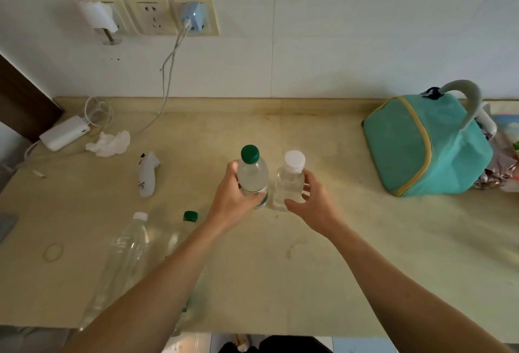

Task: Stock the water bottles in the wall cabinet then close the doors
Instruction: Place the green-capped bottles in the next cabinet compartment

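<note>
— At table centre: left hand [233, 201], fingers [259, 200] wrapped round green-capped bottle [252, 178], thumb up near the shoulder. Clenched on it. Bottle upright, base hidden by the hand, so lifted or standing: cannot tell.

— Right hand [311, 202]?

— Fingers [307, 184] curled beside white-capped bottle [289, 181], thumb at the lower front, fingertips at the right side. Touching or just short of it, cannot tell; grip not closed. Bottle upright on the table [365, 254], just right of the green-capped one, nearly touching.

— Other bottles?

— Tall clear bottle [126, 254] with white cap at lower left, standing near the front edge, leaning in the wide-angle view. Second green cap [190, 215] just beside it, its bottle mostly hidden behind the left forearm.

— Further out?

— Crumpled white tube [147, 175] left of centre, wadded tissue [109, 143] behind it, white power bank [64, 133] with cable at far left. Rubber band [52, 251] flat near the left front. Teal lunch bag [427, 142] with grey handle at right rear, well apart from the hands. On the wall: three sockets [151, 14], blue charger [193, 14] plugged into the right one, cord hanging to the table. Wall cabinet out of frame.
</note>
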Tool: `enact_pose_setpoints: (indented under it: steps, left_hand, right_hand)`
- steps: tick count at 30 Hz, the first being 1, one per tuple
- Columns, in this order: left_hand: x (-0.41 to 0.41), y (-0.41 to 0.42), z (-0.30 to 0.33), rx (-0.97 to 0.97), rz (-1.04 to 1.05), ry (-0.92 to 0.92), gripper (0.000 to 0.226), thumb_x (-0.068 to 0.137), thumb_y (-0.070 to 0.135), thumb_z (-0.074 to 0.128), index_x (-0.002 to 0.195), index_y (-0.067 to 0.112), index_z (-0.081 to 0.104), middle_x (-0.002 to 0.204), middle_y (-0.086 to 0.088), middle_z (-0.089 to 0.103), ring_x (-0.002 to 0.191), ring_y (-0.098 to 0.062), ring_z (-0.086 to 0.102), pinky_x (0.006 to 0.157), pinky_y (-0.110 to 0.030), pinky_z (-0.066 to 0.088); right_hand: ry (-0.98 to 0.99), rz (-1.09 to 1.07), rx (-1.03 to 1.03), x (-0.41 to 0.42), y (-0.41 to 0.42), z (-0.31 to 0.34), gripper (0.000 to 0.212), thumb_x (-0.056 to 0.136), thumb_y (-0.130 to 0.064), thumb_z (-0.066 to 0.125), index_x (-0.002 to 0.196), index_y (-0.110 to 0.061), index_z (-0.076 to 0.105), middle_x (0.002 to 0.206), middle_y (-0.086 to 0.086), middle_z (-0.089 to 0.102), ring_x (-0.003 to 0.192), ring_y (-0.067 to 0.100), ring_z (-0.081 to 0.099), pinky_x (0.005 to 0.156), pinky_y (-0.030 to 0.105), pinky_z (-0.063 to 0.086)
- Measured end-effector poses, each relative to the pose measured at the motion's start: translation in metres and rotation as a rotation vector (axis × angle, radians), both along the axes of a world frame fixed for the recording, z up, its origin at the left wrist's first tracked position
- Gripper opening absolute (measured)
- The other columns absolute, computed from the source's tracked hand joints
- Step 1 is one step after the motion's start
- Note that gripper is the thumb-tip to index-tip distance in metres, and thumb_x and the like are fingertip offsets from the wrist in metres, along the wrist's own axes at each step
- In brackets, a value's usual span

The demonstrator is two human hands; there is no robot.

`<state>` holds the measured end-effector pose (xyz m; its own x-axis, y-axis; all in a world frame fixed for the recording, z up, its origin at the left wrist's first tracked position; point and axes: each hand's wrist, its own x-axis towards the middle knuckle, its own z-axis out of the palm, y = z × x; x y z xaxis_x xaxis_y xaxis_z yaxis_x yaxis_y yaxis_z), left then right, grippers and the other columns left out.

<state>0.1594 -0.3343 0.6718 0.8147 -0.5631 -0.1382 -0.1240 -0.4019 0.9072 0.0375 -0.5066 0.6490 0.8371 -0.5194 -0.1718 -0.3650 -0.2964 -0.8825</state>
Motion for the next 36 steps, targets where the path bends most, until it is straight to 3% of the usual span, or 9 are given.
enact_pose_setpoints:
  steps: [5, 9, 14, 18, 24, 28, 36]
  left_hand:
    - [-0.006, -0.005, -0.022, -0.024, 0.108, 0.030, 0.065, 0.072, 0.029, 0.088, 0.120, 0.031, 0.044, 0.103, 0.021, 0.063, 0.093, 0.014, 0.060, 0.069, -0.005, 0.047]
    - [-0.006, -0.003, -0.028, -0.040, 0.112, 0.032, 0.067, 0.069, 0.030, 0.089, 0.119, 0.034, 0.046, 0.104, 0.036, 0.060, 0.096, 0.014, 0.060, 0.071, -0.003, 0.046]
    - [-0.004, -0.003, -0.026, -0.060, 0.119, 0.027, 0.062, 0.066, 0.033, 0.088, 0.114, 0.034, 0.049, 0.103, 0.032, 0.063, 0.095, 0.010, 0.063, 0.071, -0.005, 0.048]
    - [-0.008, -0.001, -0.025, -0.078, 0.114, 0.017, 0.059, 0.069, 0.024, 0.089, 0.114, 0.030, 0.051, 0.101, 0.032, 0.064, 0.094, 0.009, 0.064, 0.071, -0.006, 0.048]
    - [-0.017, 0.011, -0.012, -0.154, 0.103, 0.007, 0.060, 0.068, 0.024, 0.090, 0.115, 0.029, 0.053, 0.102, 0.026, 0.066, 0.099, 0.004, 0.064, 0.075, -0.008, 0.049]
    - [-0.017, 0.022, 0.008, -0.222, 0.090, -0.006, 0.062, 0.067, 0.021, 0.090, 0.116, 0.027, 0.054, 0.104, 0.015, 0.069, 0.100, -0.003, 0.067, 0.081, -0.020, 0.055]
    - [-0.016, 0.038, 0.089, -0.409, 0.012, -0.116, 0.061, 0.066, 0.034, 0.089, 0.116, 0.030, 0.055, 0.107, 0.020, 0.068, 0.102, -0.002, 0.067, 0.079, -0.017, 0.054]
  right_hand:
    - [-0.008, -0.005, 0.043, 0.005, -0.001, -0.021, 0.065, 0.075, -0.018, 0.083, 0.127, -0.037, 0.050, 0.116, -0.022, 0.063, 0.107, -0.003, 0.061, 0.092, 0.018, 0.050]
    - [-0.018, -0.019, 0.026, 0.005, -0.002, -0.029, 0.066, 0.074, -0.019, 0.084, 0.131, -0.026, 0.052, 0.116, -0.017, 0.064, 0.108, 0.003, 0.062, 0.094, 0.020, 0.051]
    - [-0.028, -0.060, 0.009, 0.005, 0.001, -0.027, 0.066, 0.073, -0.017, 0.087, 0.130, -0.021, 0.055, 0.113, -0.012, 0.065, 0.106, 0.000, 0.062, 0.092, 0.016, 0.051]
    - [-0.044, -0.099, -0.006, 0.000, 0.010, -0.019, 0.060, 0.071, -0.018, 0.087, 0.119, -0.032, 0.054, 0.107, -0.019, 0.065, 0.102, -0.010, 0.060, 0.084, 0.010, 0.049]
    - [-0.094, -0.141, -0.010, -0.009, 0.025, 0.004, 0.058, 0.072, -0.021, 0.087, 0.118, -0.033, 0.055, 0.107, -0.019, 0.066, 0.100, -0.006, 0.062, 0.083, 0.013, 0.052]
    - [-0.139, -0.180, -0.033, -0.015, 0.035, 0.027, 0.053, 0.071, -0.024, 0.088, 0.115, -0.028, 0.058, 0.104, -0.016, 0.068, 0.096, -0.007, 0.062, 0.076, 0.010, 0.052]
    - [-0.311, -0.256, -0.140, -0.031, 0.058, 0.113, 0.038, 0.071, -0.031, 0.088, 0.096, -0.033, 0.059, 0.092, -0.014, 0.069, 0.090, -0.002, 0.063, 0.070, 0.013, 0.053]
